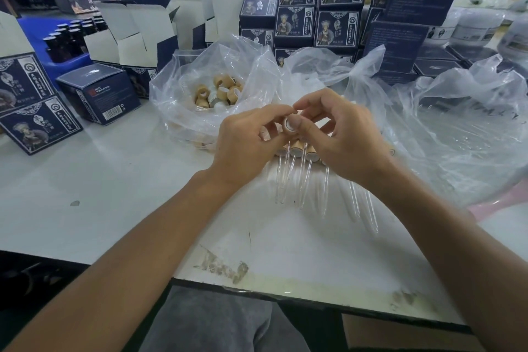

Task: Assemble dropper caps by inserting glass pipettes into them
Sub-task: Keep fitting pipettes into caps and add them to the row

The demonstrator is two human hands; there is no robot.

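- The white worktop (85, 194) is carrying everything, with bare surface lying open at the left and toward its dark near edge.
- Navy boxes (337, 28) are standing stacked along the far side.
- A clear plastic bag (200, 111) is holding loose tan dropper caps (220, 91).
- The left hand (245, 146) and right hand (340, 134) are meeting above the worktop, fingers curled, together pinching one dropper cap (290, 124).
- Finished caps with glass pipettes (288, 171) are lying just beneath the hands.

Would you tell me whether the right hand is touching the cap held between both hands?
Touching. The head view shows the right hand with its thumb pressed across the cap's open end, no gap visible.
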